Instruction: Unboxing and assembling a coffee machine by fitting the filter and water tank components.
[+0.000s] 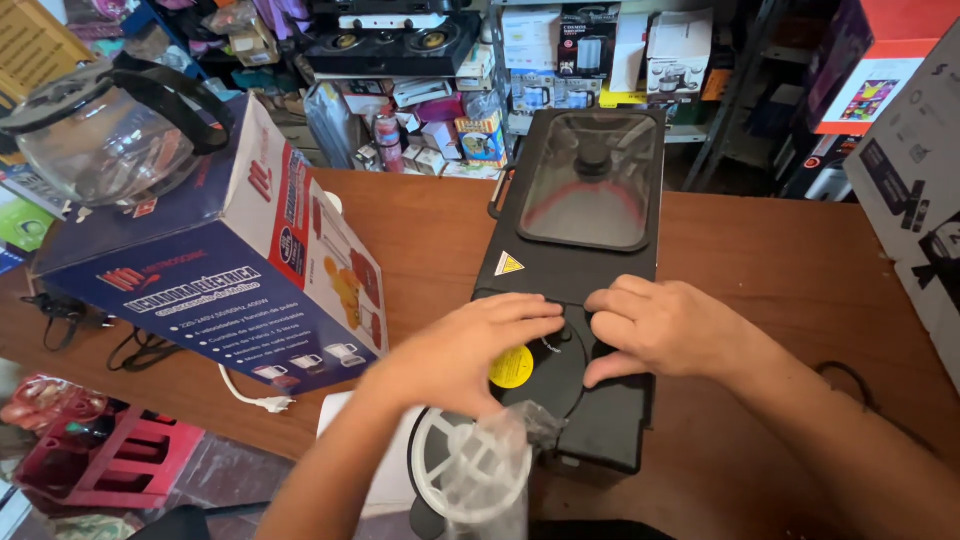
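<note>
A black rectangular appliance with a glass lid lies on the brown table. At its near end sits a round black dial part with a yellow sticker. My left hand rests on the left side of that round part, fingers flat and close together. My right hand presses on its right side, fingers curled over the edge. Whether either hand actually grips it is unclear. Just below, a white round piece in clear plastic stands at the table's near edge.
A blue printed box with a glass jug on top stands at the left. A white plug and cord lie beside it. Another carton sits at the right. Shelves of boxed goods and a gas stove fill the background.
</note>
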